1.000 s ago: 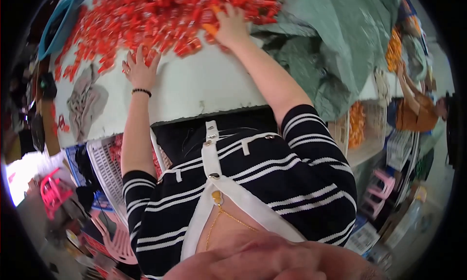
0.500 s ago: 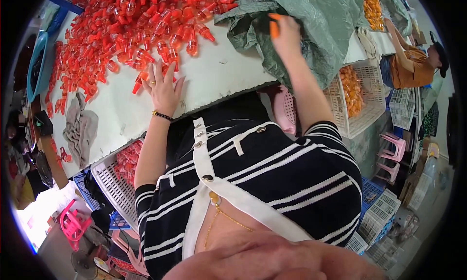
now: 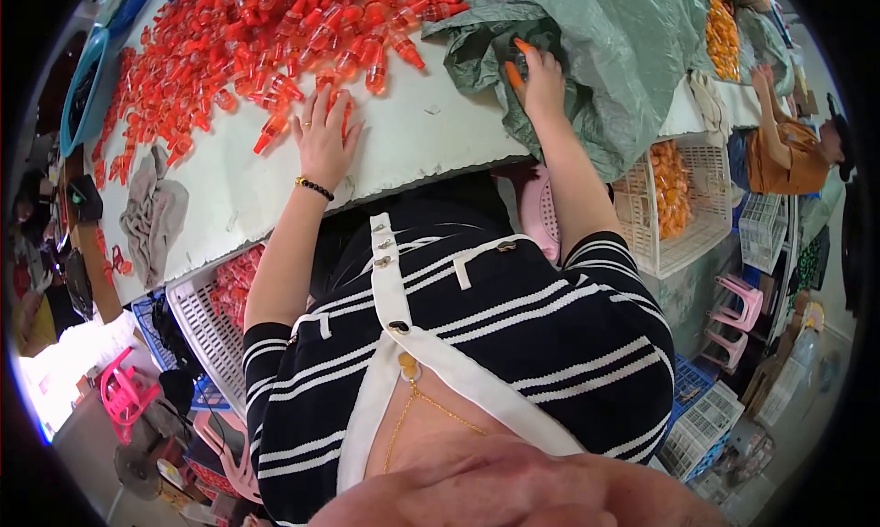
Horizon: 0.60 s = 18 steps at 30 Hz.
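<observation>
On the white tabletop, small clear bottles with red caps (image 3: 302, 32) lie in a big heap. At the heap's near edge rests my left hand (image 3: 325, 144), fingers apart, touching a red-capped bottle that shows partly between them. To the right, my right hand (image 3: 543, 92) is over the crumpled mouth of a green plastic sack (image 3: 614, 60). Orange finger covers (image 3: 514, 74) sit on its thumb and a finger, which are spread with nothing visible between them. The sack's inside is dark.
A grey cloth (image 3: 149, 220) lies at the table's left. Beneath the table edge stand a white basket of red items (image 3: 203, 330) and a cream crate (image 3: 701, 243) holding orange pieces. Another person (image 3: 788, 156) works at the far right near an orange heap (image 3: 722, 37).
My left hand has moved slightly forward, its fingers reaching over a bottle at the heap's edge. My right hand has lowered a little at the sack's mouth, its covered fingers spreading. The view has shifted slightly.
</observation>
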Each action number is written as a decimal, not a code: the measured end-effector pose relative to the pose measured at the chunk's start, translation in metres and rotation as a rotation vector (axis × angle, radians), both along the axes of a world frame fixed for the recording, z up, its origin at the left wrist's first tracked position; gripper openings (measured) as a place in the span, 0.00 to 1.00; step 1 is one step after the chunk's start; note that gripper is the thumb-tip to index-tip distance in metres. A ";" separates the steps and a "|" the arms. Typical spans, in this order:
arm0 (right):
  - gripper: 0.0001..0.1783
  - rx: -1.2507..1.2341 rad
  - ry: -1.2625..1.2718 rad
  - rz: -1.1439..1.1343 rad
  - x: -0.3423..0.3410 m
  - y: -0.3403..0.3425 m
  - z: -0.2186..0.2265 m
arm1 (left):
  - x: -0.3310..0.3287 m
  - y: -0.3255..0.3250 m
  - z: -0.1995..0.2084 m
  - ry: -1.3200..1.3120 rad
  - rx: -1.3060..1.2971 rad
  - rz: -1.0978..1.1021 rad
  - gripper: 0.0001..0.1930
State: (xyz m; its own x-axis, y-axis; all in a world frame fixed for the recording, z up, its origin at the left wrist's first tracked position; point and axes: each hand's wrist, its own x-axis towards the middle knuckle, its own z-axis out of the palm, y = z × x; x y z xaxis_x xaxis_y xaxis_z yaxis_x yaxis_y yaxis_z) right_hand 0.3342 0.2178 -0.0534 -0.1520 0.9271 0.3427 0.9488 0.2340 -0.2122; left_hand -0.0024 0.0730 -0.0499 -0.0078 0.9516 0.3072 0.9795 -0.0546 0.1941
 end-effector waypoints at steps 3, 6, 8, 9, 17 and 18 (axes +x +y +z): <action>0.28 0.058 0.204 0.084 -0.013 0.006 -0.010 | 0.001 -0.018 0.003 -0.093 0.071 0.003 0.28; 0.26 0.119 0.503 0.153 -0.020 0.009 -0.014 | -0.006 -0.033 0.004 -0.167 0.076 0.025 0.28; 0.23 0.149 0.385 0.236 -0.003 0.008 -0.020 | -0.010 -0.044 0.004 -0.221 0.012 0.043 0.27; 0.21 0.166 0.331 0.279 -0.005 0.005 -0.021 | -0.013 -0.048 0.006 -0.217 0.006 0.058 0.27; 0.20 0.149 0.424 0.276 -0.034 -0.009 0.019 | -0.030 -0.034 0.004 -0.270 0.068 0.086 0.22; 0.20 0.148 0.425 0.281 -0.037 -0.007 0.021 | -0.030 -0.030 0.006 -0.341 0.001 0.107 0.22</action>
